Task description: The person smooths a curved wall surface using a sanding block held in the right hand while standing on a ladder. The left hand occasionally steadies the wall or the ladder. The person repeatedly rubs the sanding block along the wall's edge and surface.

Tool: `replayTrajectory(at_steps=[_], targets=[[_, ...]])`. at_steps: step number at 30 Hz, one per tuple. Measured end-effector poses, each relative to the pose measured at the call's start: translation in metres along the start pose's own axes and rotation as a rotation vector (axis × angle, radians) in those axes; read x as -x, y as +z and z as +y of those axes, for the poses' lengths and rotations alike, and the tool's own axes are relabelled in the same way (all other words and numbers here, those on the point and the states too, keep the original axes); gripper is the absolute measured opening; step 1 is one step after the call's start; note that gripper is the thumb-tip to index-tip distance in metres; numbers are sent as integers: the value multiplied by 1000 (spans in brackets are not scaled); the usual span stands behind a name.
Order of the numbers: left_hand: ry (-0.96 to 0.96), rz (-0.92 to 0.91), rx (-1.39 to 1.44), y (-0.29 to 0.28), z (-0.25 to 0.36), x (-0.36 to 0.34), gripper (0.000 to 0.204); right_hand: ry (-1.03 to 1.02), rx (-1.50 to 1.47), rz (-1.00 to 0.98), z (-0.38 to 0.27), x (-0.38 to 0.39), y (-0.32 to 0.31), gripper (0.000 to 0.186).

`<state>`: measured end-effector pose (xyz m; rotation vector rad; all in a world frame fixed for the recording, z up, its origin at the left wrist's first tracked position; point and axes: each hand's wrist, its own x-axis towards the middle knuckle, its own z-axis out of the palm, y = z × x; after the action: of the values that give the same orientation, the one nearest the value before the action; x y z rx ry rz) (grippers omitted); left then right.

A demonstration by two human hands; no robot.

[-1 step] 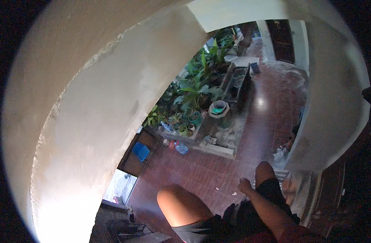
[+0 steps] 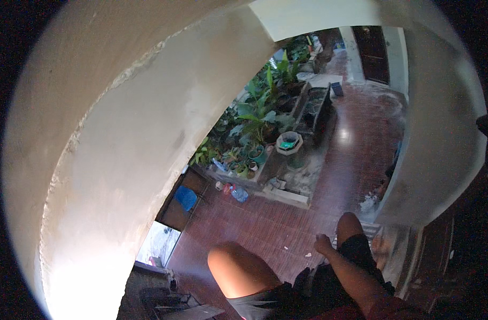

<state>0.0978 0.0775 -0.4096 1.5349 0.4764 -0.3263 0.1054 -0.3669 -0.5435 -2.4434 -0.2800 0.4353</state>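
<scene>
My right hand (image 2: 324, 244) hangs beside my right knee (image 2: 350, 224), its fingers curled together. The inside of its grip is hidden, and nothing visibly sticks out of it. The forearm (image 2: 356, 277) crosses over my dark shorts (image 2: 318, 288) from the lower right. My left knee (image 2: 233, 264) is bent and bare, on the near left. My left hand does not show.
A rough-edged pale wall (image 2: 148, 106) fills the left. Below lie a reddish tiled floor (image 2: 244, 224), a blue plastic bag (image 2: 239, 194), a blue seat (image 2: 185, 198), an octagonal planter (image 2: 289, 143), potted plants (image 2: 254, 114) and a dark trough (image 2: 314, 109). A brown door (image 2: 372, 56) stands far back.
</scene>
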Motion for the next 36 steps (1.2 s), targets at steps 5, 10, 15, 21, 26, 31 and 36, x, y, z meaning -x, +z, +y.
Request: replayTrajectory(at_steps=[5,10,15,21,26,31,36], targets=[[51,82,191,-2,-44,40,38,71,-121,55,-6,-3,6,27],[135,98,327,8,-46,53,36,191,-114,30,3,-14,22,34],[197,98,509,31,-63,60,34,78,56,90,19,-20,29,36],[227,160,722,38,-108,117,31,154,-159,115,23,-12,19,36],[200,334,930,35,-134,203,29,244,-396,168,-11,8,1,37],[343,397,875,32,-83,238,32,485,-638,332,-86,24,-28,38],[368,488,919,49,-37,254,30,140,-970,245,-127,46,-52,29]])
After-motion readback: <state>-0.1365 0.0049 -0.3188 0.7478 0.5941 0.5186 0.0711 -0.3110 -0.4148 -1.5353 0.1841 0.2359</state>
